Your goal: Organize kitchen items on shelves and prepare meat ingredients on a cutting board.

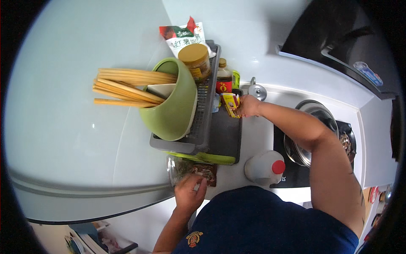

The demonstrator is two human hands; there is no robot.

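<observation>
My right hand reaches to the lower level of a grey and green rack and grips a yellow packet. A dark sauce bottle with a gold cap stands just behind the packet. Lower down, my left hand is at a brown packet and a clear plastic bag with dark greenish contents; whether its fingers grip either one cannot be told. On the rack's upper level are a green container of wooden chopsticks, a gold-lidded jar and a printed food bag.
A whitish plastic jug with a red cap stands between the rack and the black stove. A large steel pot sits on the stove, partly behind my right arm. A small round metal lid lies near the wall.
</observation>
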